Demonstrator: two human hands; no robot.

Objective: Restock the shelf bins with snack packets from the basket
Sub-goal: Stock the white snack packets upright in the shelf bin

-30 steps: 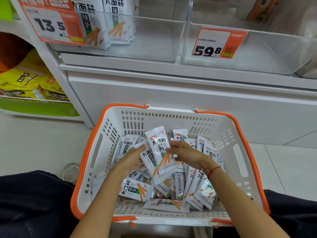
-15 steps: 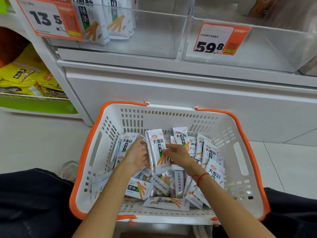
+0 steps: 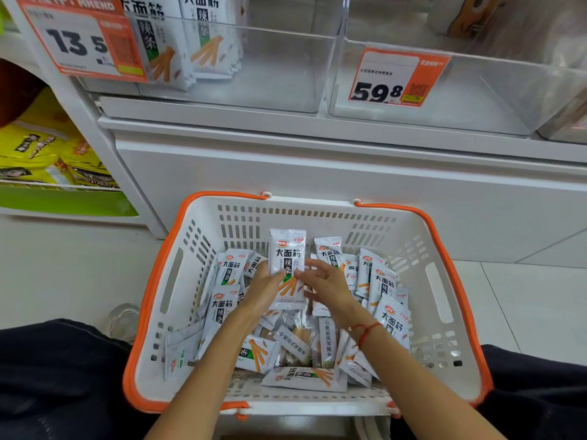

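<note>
Gathering packets is the step in hand, and I have one white snack packet (image 3: 287, 268) standing upright between my hands above the heap in the basket (image 3: 320, 211). My left hand (image 3: 265, 292) has its fingers curled behind the packet's left edge with the thumb on the front; my right hand (image 3: 322, 282) pinches the right edge near the middle, the other fingers loose. Both grips are light, closed only on this one packet as far as I can see, though more may be stacked behind it where I cannot tell.

To do this well I judge I should square the packet against any others before lifting, printed face forward and top seal up, so it matches the packets already standing in the clear left bin (image 3: 286, 65) behind the 13.5 price tag (image 3: 81, 42). The right bin (image 3: 444, 100) carries a different price tag (image 3: 397, 79) and looks meant for another product, so I should sort by label. Darker packets (image 3: 327, 342) lie mixed low in the basket; I would leave those apart. The film looks slippery, so I should hold by the edges firmly.
</note>
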